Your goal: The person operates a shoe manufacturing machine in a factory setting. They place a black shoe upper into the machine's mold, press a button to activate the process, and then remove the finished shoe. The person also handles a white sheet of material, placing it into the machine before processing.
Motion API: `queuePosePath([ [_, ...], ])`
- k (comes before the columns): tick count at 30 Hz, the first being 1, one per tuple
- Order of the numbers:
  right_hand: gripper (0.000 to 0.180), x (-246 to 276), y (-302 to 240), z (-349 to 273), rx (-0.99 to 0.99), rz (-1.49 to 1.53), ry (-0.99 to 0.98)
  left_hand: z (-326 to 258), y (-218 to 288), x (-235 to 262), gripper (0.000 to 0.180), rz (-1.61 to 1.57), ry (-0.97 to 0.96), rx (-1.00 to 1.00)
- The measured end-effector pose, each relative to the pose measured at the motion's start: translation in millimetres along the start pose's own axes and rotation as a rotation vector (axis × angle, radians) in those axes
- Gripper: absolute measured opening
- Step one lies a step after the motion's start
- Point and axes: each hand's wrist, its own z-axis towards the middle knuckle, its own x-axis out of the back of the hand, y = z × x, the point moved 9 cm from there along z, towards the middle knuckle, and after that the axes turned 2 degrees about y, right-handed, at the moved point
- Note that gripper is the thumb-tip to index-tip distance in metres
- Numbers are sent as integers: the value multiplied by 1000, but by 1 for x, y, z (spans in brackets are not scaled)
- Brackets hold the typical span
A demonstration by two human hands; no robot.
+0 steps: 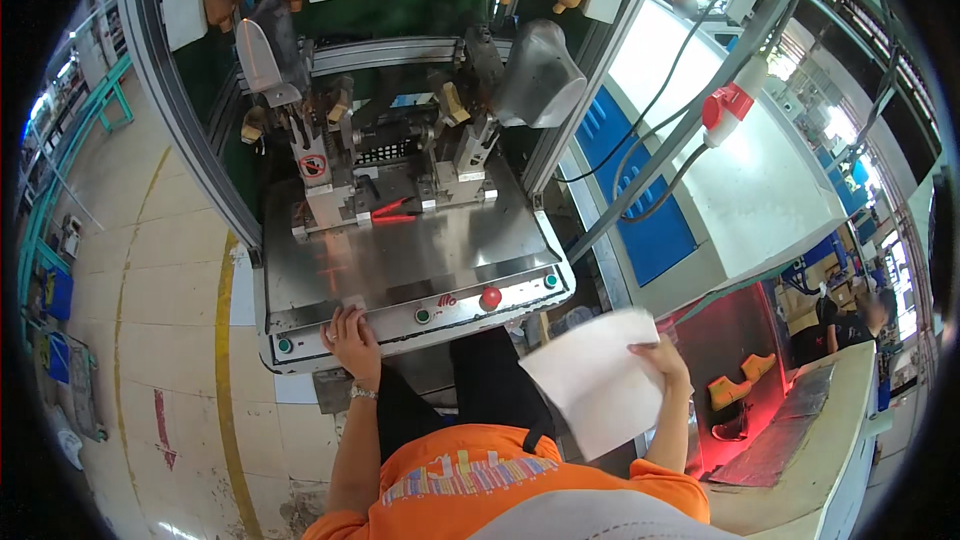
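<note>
My left hand (352,342) rests at the front edge of a steel machine table (420,275), fingers stretched out onto the metal. A small pale patch shows at its fingertips; I cannot tell whether it is an object or a reflection. Off to the right, my right hand (660,360) grips the edge of a white sheet (598,380), like paper. The sheet hangs tilted beside my lap, apart from the table. On the machine stand two metal clamping fixtures (325,195), and a red-handled tool (393,212) lies between them.
Green buttons (422,316) and a red knob (490,297) line the table's front panel. Shoe-shaped metal forms (542,75) top the fixtures. On the right, a red-lit bay (740,340) holds orange shoe parts (727,392). Farther right is another person (855,330).
</note>
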Motion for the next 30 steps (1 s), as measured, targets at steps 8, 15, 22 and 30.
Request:
queuePosePath([
  [8,38,-10,-24,10,237,64,15,0,-4,5,15,-2,-15,23],
  [15,46,8,19,1,257,602,21,1,6,-1,17,-36,-32,29],
  [22,31,19,-6,-12,171,649,46,-1,3,0,21,-37,-14,-11],
  [30,47,-30,-34,3,90,322,-5,-3,1,-5,26,-27,-63,-2],
])
